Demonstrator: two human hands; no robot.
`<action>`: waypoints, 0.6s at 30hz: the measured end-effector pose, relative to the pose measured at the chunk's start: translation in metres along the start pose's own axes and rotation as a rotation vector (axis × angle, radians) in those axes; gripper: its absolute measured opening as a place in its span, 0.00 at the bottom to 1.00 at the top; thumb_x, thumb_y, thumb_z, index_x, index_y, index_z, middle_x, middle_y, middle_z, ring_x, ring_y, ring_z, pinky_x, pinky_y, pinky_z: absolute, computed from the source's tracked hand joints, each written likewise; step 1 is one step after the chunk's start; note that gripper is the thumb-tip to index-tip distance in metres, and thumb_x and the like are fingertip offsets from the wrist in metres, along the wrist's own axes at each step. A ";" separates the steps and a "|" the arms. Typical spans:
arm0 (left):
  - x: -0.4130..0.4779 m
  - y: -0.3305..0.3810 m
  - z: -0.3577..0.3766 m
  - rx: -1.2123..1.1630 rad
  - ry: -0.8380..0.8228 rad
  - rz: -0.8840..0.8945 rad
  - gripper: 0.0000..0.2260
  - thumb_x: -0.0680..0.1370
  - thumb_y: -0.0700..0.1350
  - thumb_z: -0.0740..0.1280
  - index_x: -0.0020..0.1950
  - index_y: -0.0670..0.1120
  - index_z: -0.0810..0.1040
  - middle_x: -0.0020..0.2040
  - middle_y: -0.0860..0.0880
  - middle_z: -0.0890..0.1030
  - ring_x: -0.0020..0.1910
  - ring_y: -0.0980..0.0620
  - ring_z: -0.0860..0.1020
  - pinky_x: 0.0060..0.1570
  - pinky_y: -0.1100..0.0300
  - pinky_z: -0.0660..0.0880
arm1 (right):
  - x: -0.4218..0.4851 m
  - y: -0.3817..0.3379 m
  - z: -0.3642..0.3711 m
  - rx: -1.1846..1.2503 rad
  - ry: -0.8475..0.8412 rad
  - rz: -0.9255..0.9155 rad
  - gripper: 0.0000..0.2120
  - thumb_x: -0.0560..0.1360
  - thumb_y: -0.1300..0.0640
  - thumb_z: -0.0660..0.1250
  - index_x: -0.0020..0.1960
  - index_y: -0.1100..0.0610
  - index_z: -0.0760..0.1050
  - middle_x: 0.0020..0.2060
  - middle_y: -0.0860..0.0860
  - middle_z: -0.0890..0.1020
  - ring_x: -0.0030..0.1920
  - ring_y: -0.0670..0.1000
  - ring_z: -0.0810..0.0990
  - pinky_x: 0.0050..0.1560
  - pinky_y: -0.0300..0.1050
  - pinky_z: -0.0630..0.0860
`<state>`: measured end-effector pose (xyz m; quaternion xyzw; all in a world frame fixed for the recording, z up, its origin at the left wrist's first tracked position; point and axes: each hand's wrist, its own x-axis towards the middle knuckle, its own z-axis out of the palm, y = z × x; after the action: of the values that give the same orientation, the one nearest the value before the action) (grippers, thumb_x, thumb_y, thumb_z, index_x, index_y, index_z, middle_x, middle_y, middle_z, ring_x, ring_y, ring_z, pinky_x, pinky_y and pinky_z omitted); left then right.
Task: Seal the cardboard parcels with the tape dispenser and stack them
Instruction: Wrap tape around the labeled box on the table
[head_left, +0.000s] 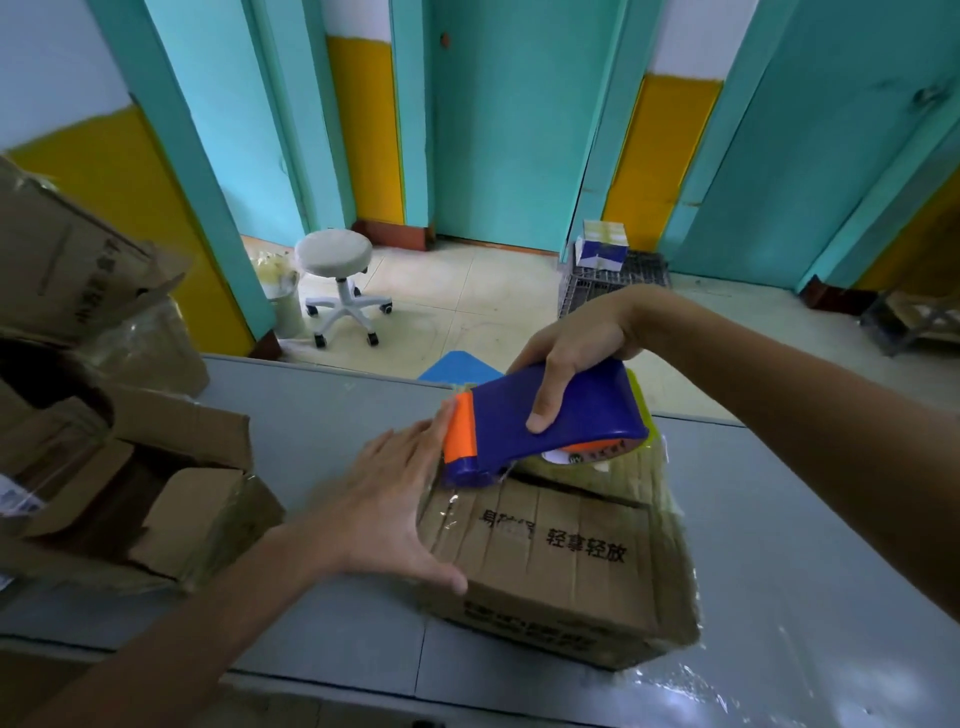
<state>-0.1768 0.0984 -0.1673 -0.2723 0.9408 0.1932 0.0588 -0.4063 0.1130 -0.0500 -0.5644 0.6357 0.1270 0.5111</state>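
Observation:
A cardboard parcel (561, 566) with black printed characters lies on the grey table (779, 519), wrapped in clear tape along its right side. My right hand (571, 348) grips a blue and orange tape dispenser (535, 426), whose front end rests on the parcel's far top edge. My left hand (384, 514) lies flat with fingers spread against the parcel's left side, fingertips touching the dispenser's orange end. A strip of tape runs from the dispenser onto the box top.
Several opened cardboard boxes (119, 467) are piled at the table's left. Beyond the table's far edge stand a white wheeled stool (337, 280), a grey crate (613, 280) with a small box on it, and teal doors.

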 end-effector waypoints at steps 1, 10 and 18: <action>0.001 0.001 0.004 0.006 -0.013 -0.002 0.64 0.57 0.72 0.71 0.61 0.60 0.16 0.74 0.55 0.33 0.74 0.54 0.39 0.74 0.51 0.42 | 0.001 0.002 0.002 -0.011 -0.013 0.009 0.27 0.67 0.53 0.72 0.63 0.58 0.72 0.48 0.53 0.83 0.43 0.52 0.82 0.42 0.43 0.81; 0.007 -0.008 0.012 0.193 -0.039 0.090 0.54 0.55 0.81 0.51 0.67 0.59 0.23 0.67 0.63 0.25 0.69 0.58 0.27 0.70 0.51 0.32 | -0.013 0.035 0.019 0.103 -0.004 0.014 0.26 0.64 0.49 0.70 0.60 0.54 0.74 0.48 0.52 0.83 0.44 0.51 0.83 0.41 0.43 0.80; 0.008 -0.005 0.015 0.172 -0.060 0.071 0.55 0.50 0.84 0.44 0.65 0.60 0.20 0.68 0.63 0.24 0.70 0.58 0.30 0.69 0.51 0.32 | -0.029 0.053 0.030 0.144 0.028 -0.006 0.22 0.65 0.52 0.75 0.57 0.50 0.74 0.49 0.49 0.83 0.47 0.50 0.83 0.40 0.42 0.80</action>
<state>-0.1804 0.0964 -0.1843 -0.2269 0.9608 0.1215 0.1033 -0.4404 0.1694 -0.0622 -0.5297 0.6487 0.0717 0.5417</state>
